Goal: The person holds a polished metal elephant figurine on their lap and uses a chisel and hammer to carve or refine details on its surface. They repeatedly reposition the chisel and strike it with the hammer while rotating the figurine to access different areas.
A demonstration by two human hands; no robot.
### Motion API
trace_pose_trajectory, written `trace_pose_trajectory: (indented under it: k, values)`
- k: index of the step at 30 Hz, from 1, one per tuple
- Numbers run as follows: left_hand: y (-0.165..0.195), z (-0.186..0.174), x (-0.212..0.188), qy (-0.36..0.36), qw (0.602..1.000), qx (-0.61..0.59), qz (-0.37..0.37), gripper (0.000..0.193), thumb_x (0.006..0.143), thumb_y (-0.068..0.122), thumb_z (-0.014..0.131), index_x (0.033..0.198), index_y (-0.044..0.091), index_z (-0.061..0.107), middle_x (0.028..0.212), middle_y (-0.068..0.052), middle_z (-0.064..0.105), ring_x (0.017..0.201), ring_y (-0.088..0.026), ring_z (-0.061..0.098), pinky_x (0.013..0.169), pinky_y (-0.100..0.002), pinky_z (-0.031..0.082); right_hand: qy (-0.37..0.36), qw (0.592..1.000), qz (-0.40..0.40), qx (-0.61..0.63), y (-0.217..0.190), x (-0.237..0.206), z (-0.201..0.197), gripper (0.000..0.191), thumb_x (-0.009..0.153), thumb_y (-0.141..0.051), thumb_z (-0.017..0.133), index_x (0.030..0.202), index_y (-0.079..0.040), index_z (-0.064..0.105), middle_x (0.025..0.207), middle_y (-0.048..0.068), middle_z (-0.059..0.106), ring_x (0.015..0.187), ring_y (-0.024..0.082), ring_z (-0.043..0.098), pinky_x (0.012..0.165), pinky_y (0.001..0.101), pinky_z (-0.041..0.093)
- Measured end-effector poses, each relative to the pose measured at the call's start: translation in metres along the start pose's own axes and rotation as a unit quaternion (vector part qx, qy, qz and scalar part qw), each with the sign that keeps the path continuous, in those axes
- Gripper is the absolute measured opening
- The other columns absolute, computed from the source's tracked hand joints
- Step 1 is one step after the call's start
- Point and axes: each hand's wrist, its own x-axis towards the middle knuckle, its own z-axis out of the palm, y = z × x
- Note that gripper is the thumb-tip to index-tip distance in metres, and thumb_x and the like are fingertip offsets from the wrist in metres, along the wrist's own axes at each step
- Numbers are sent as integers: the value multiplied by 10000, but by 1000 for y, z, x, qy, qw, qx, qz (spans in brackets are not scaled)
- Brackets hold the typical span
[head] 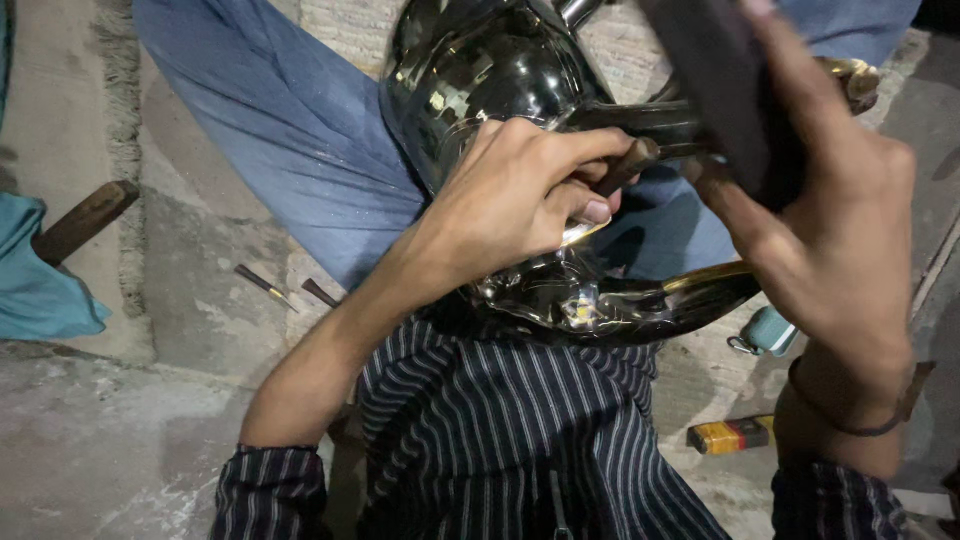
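A large shiny metal vessel (490, 75) with curved handles lies in my lap against my blue trouser leg (290, 130). My left hand (520, 190) rests on its polished body and pinches a small brown punch tool (630, 162) against the metal. My right hand (830, 230) is raised at the right and grips a dark block-like hammer (725, 90), held above the punch. A curved brass handle (690, 290) sweeps under my right wrist.
On the concrete floor lie a wooden-handled tool (85, 220) at the left, two thin punches (265, 285) near my knee, a teal padlock-like object (765, 332) and a small yellow and red box (732, 434). Teal cloth (40, 290) sits far left.
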Motion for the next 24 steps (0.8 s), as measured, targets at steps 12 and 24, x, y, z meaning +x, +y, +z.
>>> trace_pose_trajectory:
  k: [12, 24]
  values:
    - [6, 6, -7, 46, 997, 62, 14, 305, 871, 121, 758, 1165, 50, 716, 850, -128, 776, 816, -273, 775, 708, -389, 593, -156, 976, 34, -149, -8, 11, -14, 817, 834, -21, 850, 1578, -113, 525, 983, 221, 744, 738, 330, 710, 644, 430, 542]
    - [3, 12, -21, 132, 988, 77, 4, 342, 873, 153, 813, 1164, 4, 716, 874, -128, 748, 730, -241, 752, 659, -356, 588, -191, 958, 37, -208, -4, 16, -16, 801, 895, -118, 793, 1596, -187, 412, 1074, 179, 731, 874, 288, 738, 747, 392, 586]
